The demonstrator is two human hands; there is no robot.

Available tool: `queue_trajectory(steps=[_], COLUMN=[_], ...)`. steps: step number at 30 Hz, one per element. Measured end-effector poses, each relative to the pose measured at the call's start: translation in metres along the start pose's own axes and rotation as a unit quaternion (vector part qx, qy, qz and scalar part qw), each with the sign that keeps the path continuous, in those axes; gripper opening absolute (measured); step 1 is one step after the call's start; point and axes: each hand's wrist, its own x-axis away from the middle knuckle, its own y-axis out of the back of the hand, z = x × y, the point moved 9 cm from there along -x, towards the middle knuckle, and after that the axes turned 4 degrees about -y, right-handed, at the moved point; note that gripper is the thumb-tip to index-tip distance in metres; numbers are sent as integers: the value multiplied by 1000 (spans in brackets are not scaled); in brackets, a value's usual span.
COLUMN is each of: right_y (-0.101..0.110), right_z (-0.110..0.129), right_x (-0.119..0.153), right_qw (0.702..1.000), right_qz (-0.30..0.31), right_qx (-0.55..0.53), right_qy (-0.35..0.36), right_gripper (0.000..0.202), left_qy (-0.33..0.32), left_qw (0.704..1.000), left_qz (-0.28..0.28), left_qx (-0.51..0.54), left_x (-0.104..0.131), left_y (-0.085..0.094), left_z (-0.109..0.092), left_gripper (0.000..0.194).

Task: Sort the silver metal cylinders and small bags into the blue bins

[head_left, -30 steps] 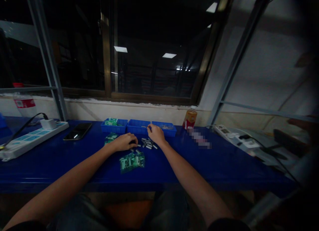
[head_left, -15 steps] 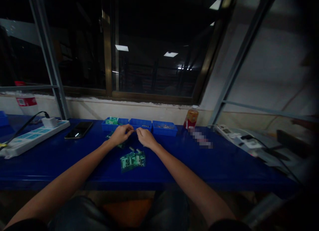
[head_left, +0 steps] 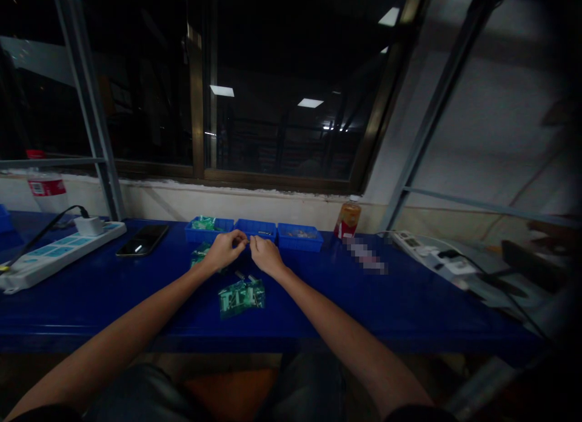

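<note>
Fingertips of left hand (head_left: 225, 250) and right hand (head_left: 266, 256) meet above the green packet (head_left: 240, 296), pinching something too small to tell.

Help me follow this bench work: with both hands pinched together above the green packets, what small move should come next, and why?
Probably press the two pinched ends together: left hand and right hand meet fingertip to fingertip above the green packets, near the blue trays. What they hold is too small to tell.
</note>
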Motion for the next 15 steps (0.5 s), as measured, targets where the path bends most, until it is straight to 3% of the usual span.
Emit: queue_trajectory(steps=[9,15], right_y=[-6,-12], right_z=[-1,1], right_x=[0,3], right_qw=[1000,999], right_qz=[2,17], right_qx=[18,35], right_qy=[0,0], right_gripper=[49,47], left_qy=[4,2], left_qw=[999,994], left_qz=[11,62], left_qx=[-33,-92], left_x=[0,1], left_y=[-6,-19], left_z=[5,9], left_gripper=[27,32])
